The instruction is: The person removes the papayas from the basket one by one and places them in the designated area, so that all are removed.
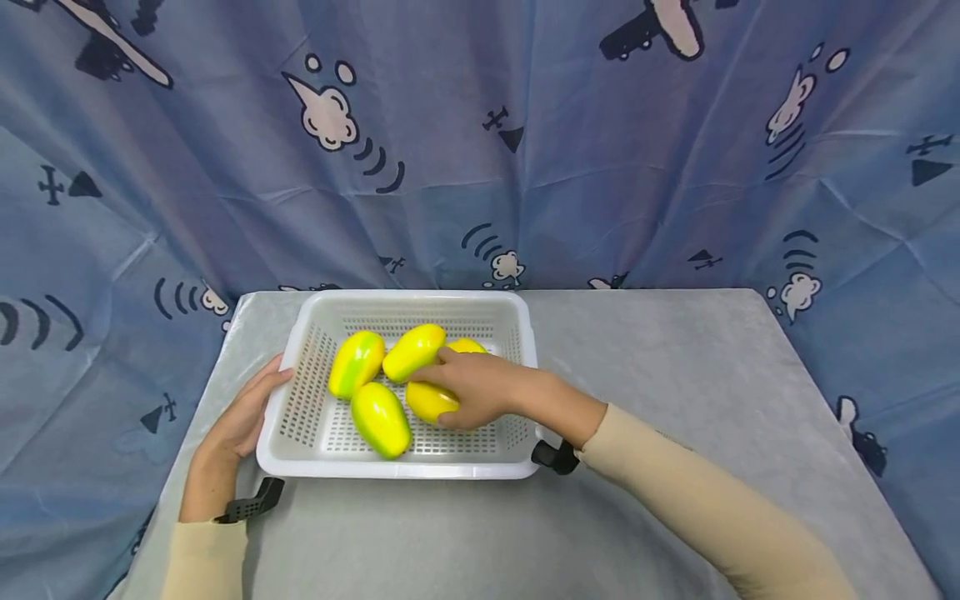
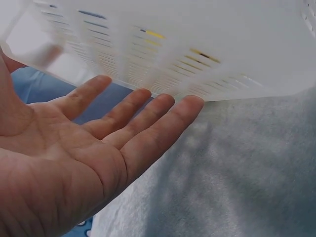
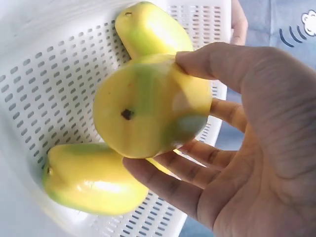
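Observation:
My right hand reaches into the white plastic basket and grips a yellow-green mango. In the right wrist view the held mango shows its dark stem spot, with the thumb on one side and the fingers curled along the other. More mangoes lie around it: one at the left, one in front, one behind, and one partly hidden by the hand. My left hand holds the basket's left side, thumb at the rim and fingers against the outer wall.
The basket stands on the left part of a grey cloth-covered table, close to its back edge. A blue patterned curtain hangs behind and at both sides. Black straps with camera mounts sit on both wrists.

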